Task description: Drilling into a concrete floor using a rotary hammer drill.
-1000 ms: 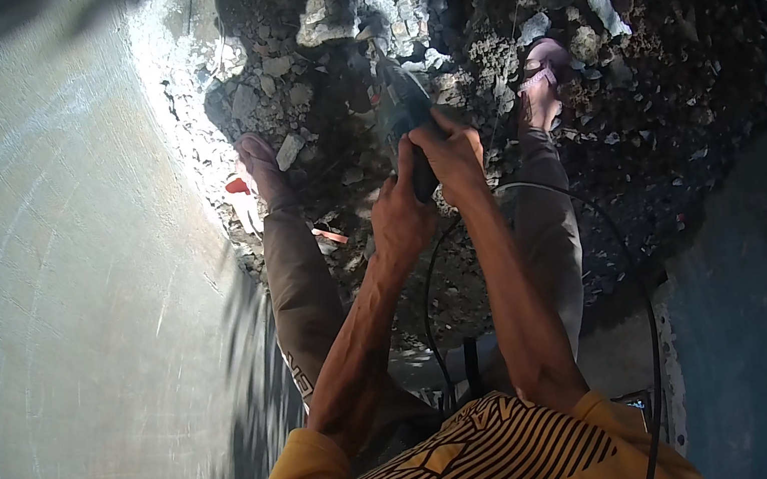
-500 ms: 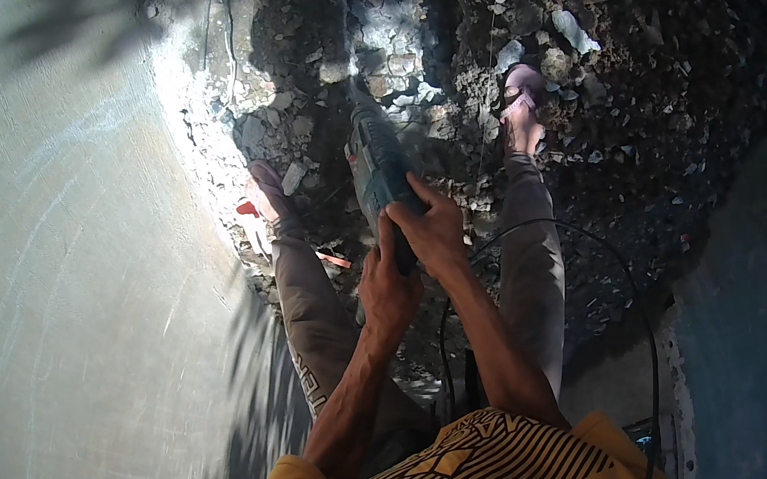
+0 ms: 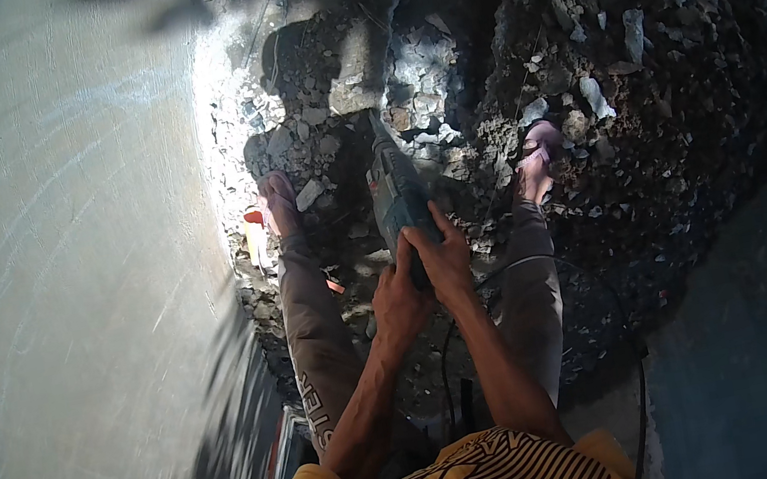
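A dark teal hammer drill (image 3: 399, 198) points away from me, its narrow front end down among broken rubble between my feet. My right hand (image 3: 445, 257) is closed around the rear of the drill from the right, with one finger stretched along its body. Just behind and to its left, my left hand (image 3: 400, 304) is wrapped round the drill's back end, touching the right hand. Shadow and rubble obscure the tool's very tip. From the rear, a black cord (image 3: 628, 320) loops over my right leg and back toward my shirt.
Stones and broken chunks (image 3: 349, 93) cover the ground ahead. A large heap of dark rubble (image 3: 660, 132) lies on the right. Smooth concrete (image 3: 78, 291) stretches along the left. My sandalled left foot (image 3: 278, 201) and right foot (image 3: 537, 158) stand on debris, a red-and-yellow object (image 3: 255, 233) beside the left.
The whole view has shifted, so the ground and feet sit lower in the picture. Both hands keep their grip on the drill, which still points into the rubble.
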`<state>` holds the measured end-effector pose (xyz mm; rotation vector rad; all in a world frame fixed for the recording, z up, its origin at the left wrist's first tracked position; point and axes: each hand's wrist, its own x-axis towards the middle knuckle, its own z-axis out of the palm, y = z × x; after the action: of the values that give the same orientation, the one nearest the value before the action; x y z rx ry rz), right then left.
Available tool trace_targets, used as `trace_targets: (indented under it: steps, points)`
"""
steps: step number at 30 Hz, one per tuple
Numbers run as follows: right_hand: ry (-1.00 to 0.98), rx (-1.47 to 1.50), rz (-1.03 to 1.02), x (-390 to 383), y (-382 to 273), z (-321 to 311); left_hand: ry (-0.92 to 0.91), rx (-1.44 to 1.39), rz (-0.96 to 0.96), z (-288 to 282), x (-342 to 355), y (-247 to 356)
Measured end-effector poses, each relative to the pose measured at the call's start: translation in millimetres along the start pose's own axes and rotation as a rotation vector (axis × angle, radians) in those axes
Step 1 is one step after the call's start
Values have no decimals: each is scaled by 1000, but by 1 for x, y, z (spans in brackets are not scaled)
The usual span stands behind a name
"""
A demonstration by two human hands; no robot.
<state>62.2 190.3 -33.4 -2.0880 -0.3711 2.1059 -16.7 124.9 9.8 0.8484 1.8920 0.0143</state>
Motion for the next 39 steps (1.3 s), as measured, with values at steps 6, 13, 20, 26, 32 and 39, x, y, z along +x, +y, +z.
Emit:
trace_targets:
  steps: [6,13,20,26,32,39]
  points:
    - [66,-31,-109,-6,18,34,-37,34,12,-34,12,-13]
    - [268,-320,-195,-14,22,99,-84,-22,-12,-70,21,-54]
    - [255,-206,-278,-11,23,120,-140,-72,-87,-86,23,-70]
    - [269,-405,-308,0,13,145,-42,-109,8,-101,37,-81]
    - [317,-484,-368,-9,-7,186,-17,-95,29,-118,31,-80]
    - [202,-462,-285,-40,-17,146,63,-24,106,-115,7,-89]
